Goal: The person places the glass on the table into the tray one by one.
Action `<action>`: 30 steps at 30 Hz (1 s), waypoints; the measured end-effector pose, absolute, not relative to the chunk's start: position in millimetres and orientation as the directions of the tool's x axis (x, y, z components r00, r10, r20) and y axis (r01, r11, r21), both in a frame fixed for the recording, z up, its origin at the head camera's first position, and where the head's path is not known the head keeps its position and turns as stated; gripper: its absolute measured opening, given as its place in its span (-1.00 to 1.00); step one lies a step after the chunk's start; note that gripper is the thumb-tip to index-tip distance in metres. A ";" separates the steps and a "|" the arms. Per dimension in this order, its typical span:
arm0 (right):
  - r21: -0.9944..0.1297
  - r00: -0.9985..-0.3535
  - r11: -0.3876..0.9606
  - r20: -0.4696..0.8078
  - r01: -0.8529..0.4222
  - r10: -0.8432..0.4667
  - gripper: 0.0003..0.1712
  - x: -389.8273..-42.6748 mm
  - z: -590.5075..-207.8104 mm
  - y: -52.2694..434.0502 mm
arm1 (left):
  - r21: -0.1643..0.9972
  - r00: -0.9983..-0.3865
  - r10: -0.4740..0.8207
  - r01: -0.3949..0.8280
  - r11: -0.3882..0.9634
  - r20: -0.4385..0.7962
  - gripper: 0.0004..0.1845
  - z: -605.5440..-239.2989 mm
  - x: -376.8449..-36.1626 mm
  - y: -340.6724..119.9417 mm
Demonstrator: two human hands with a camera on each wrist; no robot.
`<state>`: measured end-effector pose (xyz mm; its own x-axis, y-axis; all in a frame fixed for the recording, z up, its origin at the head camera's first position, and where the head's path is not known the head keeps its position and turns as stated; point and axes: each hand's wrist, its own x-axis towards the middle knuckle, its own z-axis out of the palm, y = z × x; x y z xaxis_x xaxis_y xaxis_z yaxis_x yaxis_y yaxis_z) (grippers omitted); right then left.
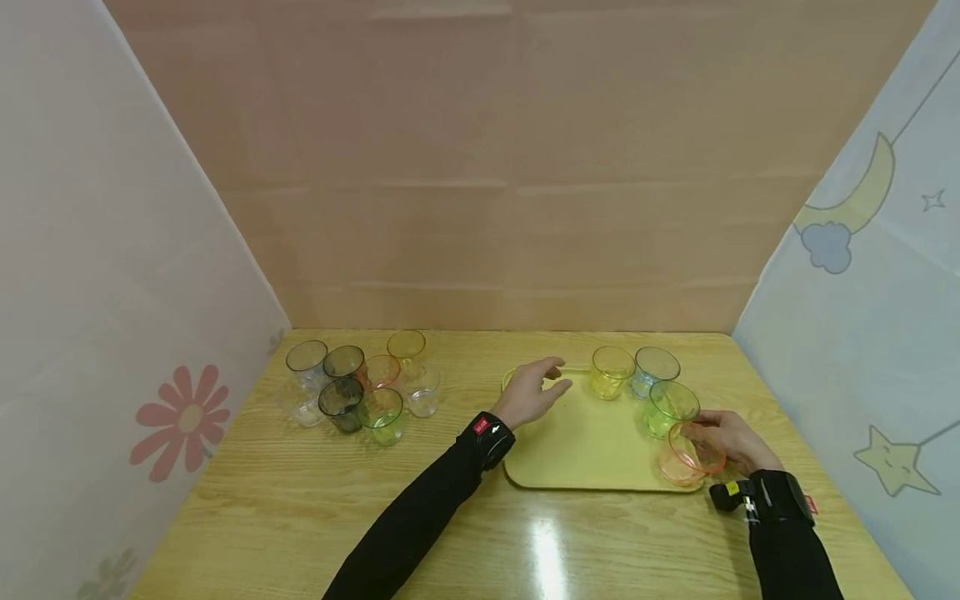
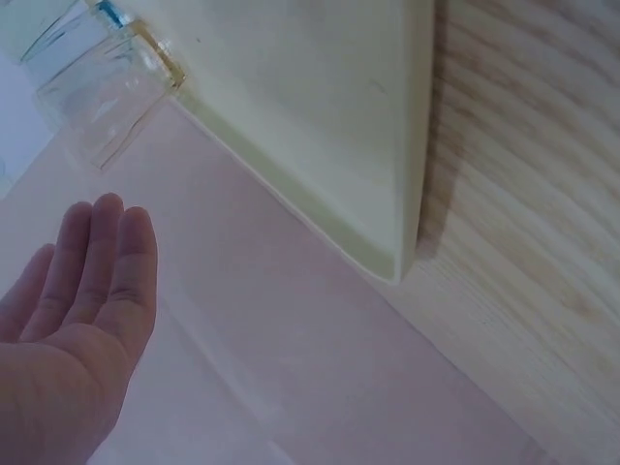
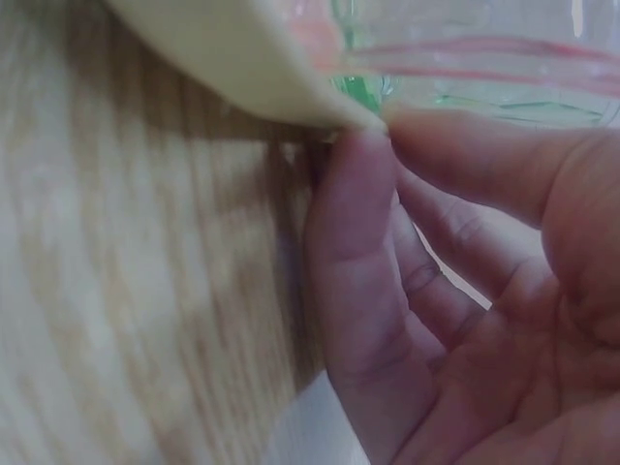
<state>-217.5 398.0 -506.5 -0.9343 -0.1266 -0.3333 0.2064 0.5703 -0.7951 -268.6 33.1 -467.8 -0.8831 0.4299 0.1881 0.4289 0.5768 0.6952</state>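
Head view, clock centred on the tray, which lies flat on the wood-grained counter: red glass upright at 4 o'clock. Right hand beyond 3 o'clock, fingers pinching the tray's rim, presumably because the thin lip offers purchase. Green glass at 2. Left hand at 10, fingers wide of the thumb, holding nothing. Blue glass at 1, yellow glass near 12; all transparent, smooth, round-mouthed, upright probably for stability. Further glasses cluster between 9 and 10.
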 end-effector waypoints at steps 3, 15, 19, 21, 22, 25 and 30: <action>-0.780 -0.939 0.602 -0.314 0.171 -0.140 -0.47 -217.5 -505.7 398.5 | 0.699 -0.879 0.424 0.444 0.561 0.217 -0.54 -468.0 -265.4 26.6; -0.808 -0.934 0.549 -0.333 0.213 -0.129 -0.56 -216.0 -507.9 397.8 | 0.733 -0.868 0.411 0.468 0.494 0.277 -0.58 -466.6 -243.6 -0.6; -0.809 -0.937 0.552 -0.323 0.202 -0.132 -0.54 -216.1 -508.1 398.2 | 0.722 -0.863 0.408 0.482 0.496 0.296 -0.56 -468.0 -239.0 -12.0; -0.796 -0.939 0.574 -0.320 0.193 -0.128 -0.48 -215.7 -507.7 398.7 | 0.706 -0.857 0.407 0.500 0.502 0.318 -0.56 -468.6 -237.3 -18.4; -0.789 -0.939 0.585 -0.317 0.186 -0.129 -0.45 -215.3 -507.4 398.9 | 0.695 -0.854 0.404 0.508 0.509 0.328 -0.56 -468.8 -236.8 -21.6; -0.778 -0.940 0.601 -0.316 0.181 -0.125 -0.39 -214.3 -506.5 399.1 | 0.667 -0.844 0.395 0.531 0.522 0.362 -0.56 -469.1 -235.5 -31.3; -0.801 -0.934 0.562 -0.333 0.208 -0.128 -0.45 -215.8 -505.5 397.9 | 0.639 -0.838 0.366 0.545 0.542 0.405 -0.60 -467.1 -234.8 -48.5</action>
